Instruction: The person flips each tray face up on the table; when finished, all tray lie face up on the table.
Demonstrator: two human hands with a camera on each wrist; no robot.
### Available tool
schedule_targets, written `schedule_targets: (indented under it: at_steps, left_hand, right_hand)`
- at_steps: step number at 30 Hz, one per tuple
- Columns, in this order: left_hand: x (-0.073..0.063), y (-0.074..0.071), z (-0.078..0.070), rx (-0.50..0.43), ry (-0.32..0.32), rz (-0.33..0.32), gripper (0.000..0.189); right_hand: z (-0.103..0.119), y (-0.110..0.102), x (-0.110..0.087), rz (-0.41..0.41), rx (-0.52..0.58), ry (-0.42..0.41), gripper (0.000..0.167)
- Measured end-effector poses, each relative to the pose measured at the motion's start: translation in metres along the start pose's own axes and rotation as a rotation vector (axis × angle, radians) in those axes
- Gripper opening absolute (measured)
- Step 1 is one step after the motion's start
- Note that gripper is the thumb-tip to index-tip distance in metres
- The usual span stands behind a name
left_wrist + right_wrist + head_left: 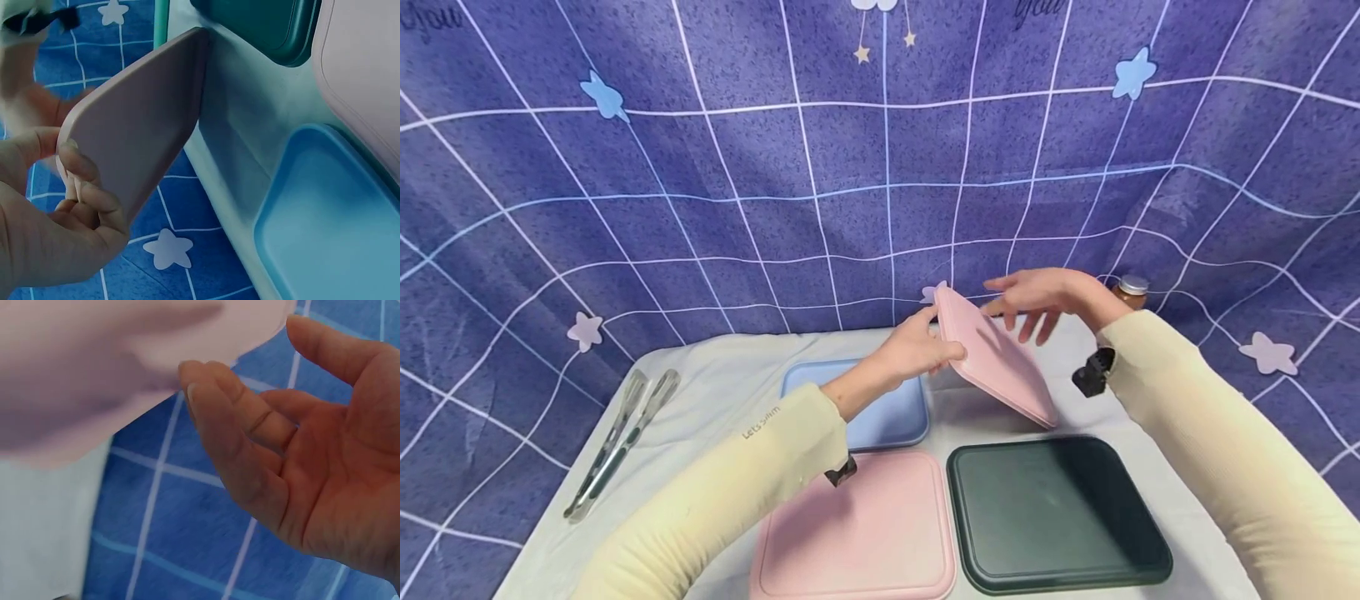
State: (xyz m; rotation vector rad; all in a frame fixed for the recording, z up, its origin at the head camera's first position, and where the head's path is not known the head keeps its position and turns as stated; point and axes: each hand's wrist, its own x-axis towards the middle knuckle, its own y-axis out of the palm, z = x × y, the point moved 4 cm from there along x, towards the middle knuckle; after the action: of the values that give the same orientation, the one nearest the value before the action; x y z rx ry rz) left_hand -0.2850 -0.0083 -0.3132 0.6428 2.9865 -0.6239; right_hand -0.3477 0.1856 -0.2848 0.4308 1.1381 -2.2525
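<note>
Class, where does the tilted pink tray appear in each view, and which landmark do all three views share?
Head: right of centre, the tilted pink tray is gripped at its edge by the left hand.
Left wrist: left of centre, mostly in the upper half.
Right wrist: upper left, cut off by the frame.
Shared landmark: the blue grid cloth.

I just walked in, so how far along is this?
Apparently done: blue tray, near pink tray and dark green tray lie flat. In hand: the left hand grips a tilted pink tray, the right hand beside it. Remaining, probably: laying that one down.
</note>
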Motion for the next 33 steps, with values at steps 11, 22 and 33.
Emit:
schedule_targets:
  at_steps: [11, 22, 33]
  left_hand:
    - [-0.007, 0.008, -0.011, 0.357, 0.027, -0.194, 0.072]
    - [-0.010, 0.012, -0.019, 0.446, 0.039, -0.242, 0.072]
    - [-0.010, 0.016, -0.023, 0.402, 0.070, -0.165, 0.075]
  right_hand:
    - [0.056, 0.005, 0.015, -0.072, -0.089, 0.043, 0.079]
    - [0.072, 0.012, 0.024, -0.050, -0.174, 0.047, 0.032]
    - [0.077, 0.008, 0.017, -0.065, -0.252, 0.047, 0.024]
